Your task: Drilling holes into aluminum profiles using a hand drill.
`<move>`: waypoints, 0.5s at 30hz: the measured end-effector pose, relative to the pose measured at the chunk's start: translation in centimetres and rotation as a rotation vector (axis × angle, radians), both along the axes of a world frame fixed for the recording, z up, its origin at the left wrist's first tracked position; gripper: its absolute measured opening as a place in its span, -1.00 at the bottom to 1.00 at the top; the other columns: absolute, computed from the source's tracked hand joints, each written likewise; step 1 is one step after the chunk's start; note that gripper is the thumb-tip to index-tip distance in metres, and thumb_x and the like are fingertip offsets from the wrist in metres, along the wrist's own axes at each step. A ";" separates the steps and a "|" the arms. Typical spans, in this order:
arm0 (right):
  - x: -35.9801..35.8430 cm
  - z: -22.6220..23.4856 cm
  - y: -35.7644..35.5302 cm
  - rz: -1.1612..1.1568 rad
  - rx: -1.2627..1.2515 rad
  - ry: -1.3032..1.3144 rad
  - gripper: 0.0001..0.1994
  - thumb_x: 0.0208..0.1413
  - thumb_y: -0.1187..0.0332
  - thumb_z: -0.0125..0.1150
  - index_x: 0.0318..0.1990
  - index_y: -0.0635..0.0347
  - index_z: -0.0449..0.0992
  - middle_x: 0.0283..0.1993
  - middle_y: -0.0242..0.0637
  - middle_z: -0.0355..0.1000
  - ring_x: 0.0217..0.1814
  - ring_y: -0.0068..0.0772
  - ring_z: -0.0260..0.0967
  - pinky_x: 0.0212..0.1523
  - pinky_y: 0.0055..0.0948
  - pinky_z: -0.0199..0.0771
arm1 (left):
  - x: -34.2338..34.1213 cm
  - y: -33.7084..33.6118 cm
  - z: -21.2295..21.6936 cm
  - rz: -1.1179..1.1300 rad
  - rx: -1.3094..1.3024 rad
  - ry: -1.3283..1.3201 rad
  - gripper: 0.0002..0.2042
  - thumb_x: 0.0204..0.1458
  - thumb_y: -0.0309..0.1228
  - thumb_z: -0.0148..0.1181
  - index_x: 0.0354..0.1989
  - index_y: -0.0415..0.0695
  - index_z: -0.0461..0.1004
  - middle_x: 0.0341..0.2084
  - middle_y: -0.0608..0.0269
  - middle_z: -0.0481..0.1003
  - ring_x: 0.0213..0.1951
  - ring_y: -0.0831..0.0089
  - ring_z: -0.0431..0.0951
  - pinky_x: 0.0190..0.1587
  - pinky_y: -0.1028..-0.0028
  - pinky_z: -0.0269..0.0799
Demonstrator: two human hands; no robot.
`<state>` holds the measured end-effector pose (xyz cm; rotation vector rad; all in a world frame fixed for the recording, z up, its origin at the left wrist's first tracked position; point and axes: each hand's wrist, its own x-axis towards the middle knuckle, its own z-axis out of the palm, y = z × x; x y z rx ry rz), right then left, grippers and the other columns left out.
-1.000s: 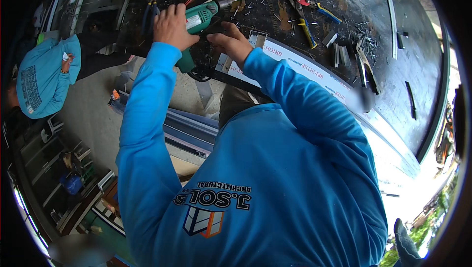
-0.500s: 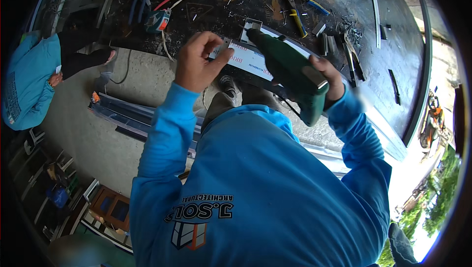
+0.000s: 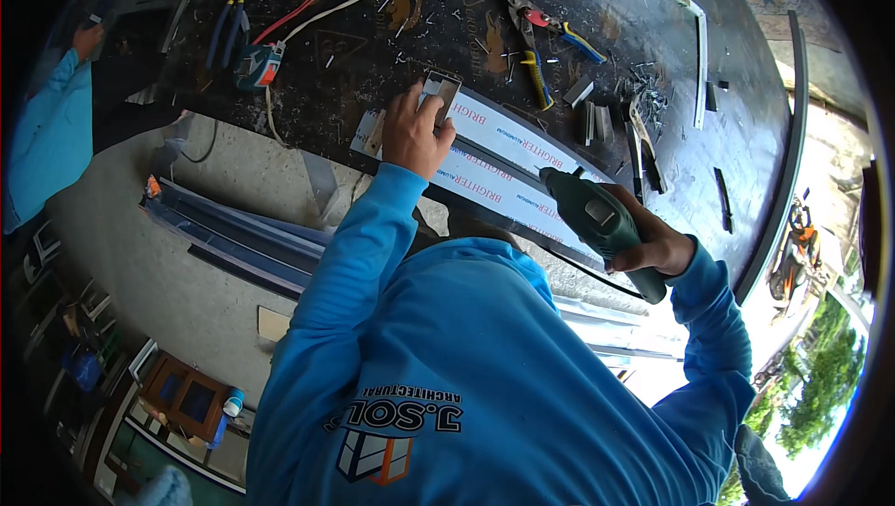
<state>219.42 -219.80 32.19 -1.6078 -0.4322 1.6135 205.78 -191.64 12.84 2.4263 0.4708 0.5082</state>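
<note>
Two long aluminium profiles with printed white film, a far one [image 3: 522, 143] and a near one [image 3: 494, 184], lie side by side along the bench's near edge. My left hand [image 3: 417, 138] is closed over their left end, its fingers at a short metal channel piece [image 3: 442, 96] there. Part of that grip is hidden under the fingers. My right hand [image 3: 662, 243] is wrapped round a dark green power drill [image 3: 594, 212], held over the right part of the profiles. The drill's tip points left, well away from my left hand.
On the dark bench [image 3: 364, 87] lie a tape measure [image 3: 259, 65], blue-handled pliers [image 3: 227, 31], snips [image 3: 536, 40], locking pliers [image 3: 643, 147], offcuts and metal shavings. A cable [image 3: 373, 3] crosses it. Long profiles [image 3: 242, 226] rest low at left. A co-worker's blue sleeve [image 3: 51, 138] shows far left.
My left hand has come down onto the profiles' left end. The drill has moved right and nearer me, away from that end. The co-worker's arm has shifted up.
</note>
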 end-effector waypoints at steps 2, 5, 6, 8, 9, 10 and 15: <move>1.5 0.0 0.1 0.063 -0.159 0.091 0.01 -0.34 0.14 0.40 0.33 0.25 0.00 0.18 -0.11 0.19 0.25 -0.18 0.11 0.28 -0.32 0.00 | -0.1 0.0 0.2 0.023 0.030 -0.033 -0.70 -0.19 -0.39 0.31 -0.23 -0.16 0.45 -0.06 -0.02 0.43 -0.11 -0.01 0.44 -0.08 0.14 0.38; 2.9 1.4 0.2 0.045 -0.177 0.083 -0.07 -0.24 0.30 0.34 0.35 0.25 -0.02 0.21 -0.08 0.20 0.24 -0.22 0.16 0.25 -0.32 0.10 | -0.2 -0.1 0.7 0.031 0.031 0.051 -0.69 -0.18 -0.39 0.31 -0.22 -0.17 0.45 -0.09 -0.02 0.44 -0.12 0.02 0.45 -0.07 0.15 0.38; 3.2 2.2 0.2 0.048 -0.181 0.043 -0.09 -0.21 0.38 0.32 0.35 0.27 -0.04 0.17 -0.07 0.26 0.19 -0.27 0.23 0.20 -0.34 0.19 | -0.2 -0.2 0.9 0.034 0.049 0.062 -0.69 -0.18 -0.40 0.31 -0.23 -0.18 0.45 -0.11 -0.01 0.45 -0.14 0.04 0.45 -0.08 0.16 0.37; 3.3 3.1 0.4 0.187 -0.193 -0.179 -0.12 -0.24 0.42 0.29 0.32 0.29 0.00 -0.02 0.01 0.42 -0.01 -0.13 0.44 0.07 -0.32 0.35 | 0.0 -0.2 1.2 0.038 0.046 0.076 -0.69 -0.19 -0.40 0.31 -0.23 -0.18 0.45 -0.14 0.00 0.45 -0.15 0.04 0.45 -0.09 0.16 0.36; 3.1 3.4 0.6 0.237 -0.207 -0.277 -0.14 -0.25 0.43 0.28 0.31 0.29 0.01 -0.08 0.04 0.46 -0.08 -0.06 0.49 0.03 -0.31 0.39 | 0.1 -0.2 1.3 0.040 0.031 0.087 -0.69 -0.19 -0.40 0.32 -0.23 -0.17 0.44 -0.16 0.01 0.45 -0.15 0.04 0.45 -0.09 0.16 0.36; 3.0 3.5 0.9 0.239 -0.202 -0.301 -0.16 -0.27 0.45 0.26 0.29 0.31 0.04 -0.13 0.08 0.48 -0.14 0.06 0.51 -0.03 -0.27 0.43 | 0.3 -0.2 1.5 0.047 0.034 0.109 -0.68 -0.19 -0.41 0.32 -0.22 -0.17 0.43 -0.20 0.03 0.44 -0.16 0.04 0.44 -0.10 0.16 0.35; 2.5 3.7 2.3 0.227 -0.078 -0.421 -0.20 -0.26 0.49 0.25 0.26 0.38 0.07 -0.13 0.10 0.48 -0.12 0.05 0.52 -0.05 -0.27 0.46 | 1.5 0.2 1.6 0.040 -0.034 0.157 -0.68 -0.20 -0.43 0.32 -0.22 -0.17 0.42 -0.22 0.04 0.43 -0.18 0.04 0.43 -0.10 0.16 0.35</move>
